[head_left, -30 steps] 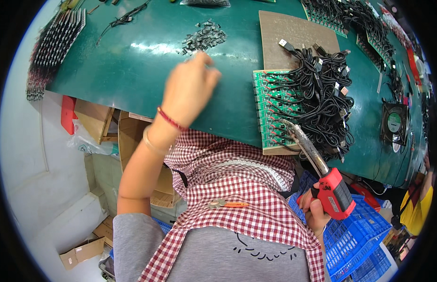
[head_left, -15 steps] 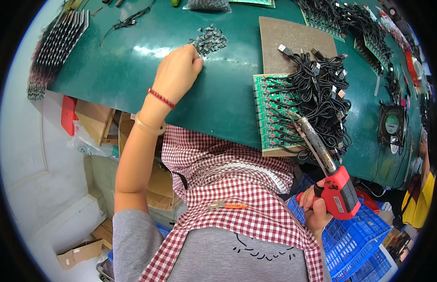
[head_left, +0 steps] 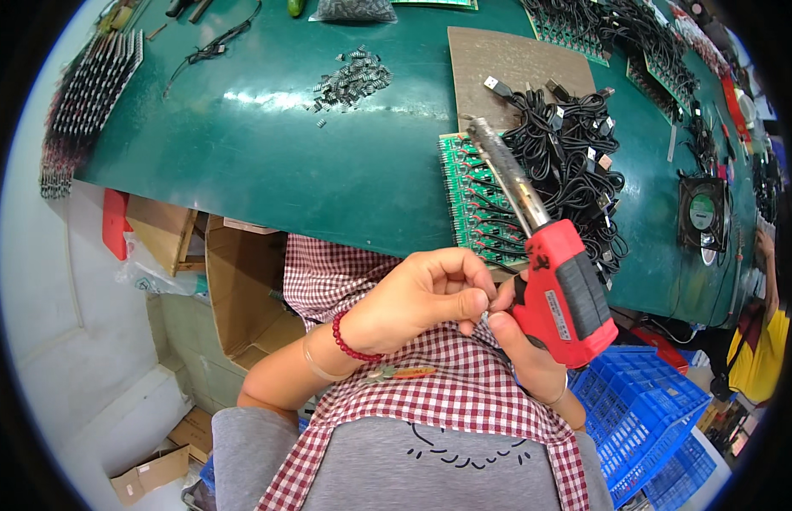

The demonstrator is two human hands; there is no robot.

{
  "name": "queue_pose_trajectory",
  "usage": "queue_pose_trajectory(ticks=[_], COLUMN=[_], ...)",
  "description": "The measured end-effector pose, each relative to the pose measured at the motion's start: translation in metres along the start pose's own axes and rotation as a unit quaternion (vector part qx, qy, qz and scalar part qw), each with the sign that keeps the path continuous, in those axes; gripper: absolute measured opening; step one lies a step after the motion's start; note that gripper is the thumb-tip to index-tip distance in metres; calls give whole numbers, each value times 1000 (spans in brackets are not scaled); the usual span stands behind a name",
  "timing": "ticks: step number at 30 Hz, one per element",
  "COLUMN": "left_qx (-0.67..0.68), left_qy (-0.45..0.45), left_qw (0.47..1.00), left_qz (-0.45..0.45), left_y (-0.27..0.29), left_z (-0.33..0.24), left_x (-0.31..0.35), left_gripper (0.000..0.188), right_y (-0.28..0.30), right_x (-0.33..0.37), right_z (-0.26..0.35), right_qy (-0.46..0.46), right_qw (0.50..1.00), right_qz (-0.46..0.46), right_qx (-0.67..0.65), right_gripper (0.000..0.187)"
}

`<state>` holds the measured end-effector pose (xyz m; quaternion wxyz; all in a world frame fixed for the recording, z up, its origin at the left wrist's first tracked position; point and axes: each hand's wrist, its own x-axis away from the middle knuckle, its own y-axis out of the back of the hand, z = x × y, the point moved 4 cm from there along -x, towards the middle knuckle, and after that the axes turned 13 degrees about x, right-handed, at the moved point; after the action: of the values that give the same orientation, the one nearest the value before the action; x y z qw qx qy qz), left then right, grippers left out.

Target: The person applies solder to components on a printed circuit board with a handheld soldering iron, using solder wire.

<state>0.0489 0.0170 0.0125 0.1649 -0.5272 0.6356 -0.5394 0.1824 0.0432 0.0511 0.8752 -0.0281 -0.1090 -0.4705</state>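
Observation:
My left hand (head_left: 426,294), with a red bead bracelet at its wrist, is in front of my waist, its thumb and fingers pinched together. At these fingertips is a small bit too tiny to make out. Touching or nearly touching them are the fingers of my right hand (head_left: 525,349), which grips a red and black soldering gun (head_left: 559,311). The gun's metal barrel points up and away, over a green circuit board panel (head_left: 464,192) with black USB cables (head_left: 566,162) attached. A loose pile of small dark components (head_left: 355,81) lies farther off on the table.
A brown board (head_left: 490,68) lies under the panel on the green table (head_left: 243,162). Stacked strips (head_left: 94,85) stand at the left edge, a black fan (head_left: 703,213) at the right. Blue crates (head_left: 639,409) stand low right; beyond, a person in yellow (head_left: 758,358) is partly visible.
My left hand has come back from the component pile to meet my right hand. The right hand has lifted the soldering gun and moved it left. My view has shifted slightly.

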Motion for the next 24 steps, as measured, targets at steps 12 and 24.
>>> queue_pose_trajectory(ticks=[12, 24], left_qx=[-100, -479], left_qy=[-10, -121], left_qw=[991, 869], left_qz=[-83, -34], left_y=[-7, -18], left_z=[0, -16], left_x=[12, 9], left_gripper=[14, 6], right_y=[13, 10], right_x=[6, 9], right_z=[-16, -31], right_qy=[-34, -12], right_qw=[978, 988], right_qz=[-47, -33], right_qx=[199, 151], right_gripper=[22, 36])
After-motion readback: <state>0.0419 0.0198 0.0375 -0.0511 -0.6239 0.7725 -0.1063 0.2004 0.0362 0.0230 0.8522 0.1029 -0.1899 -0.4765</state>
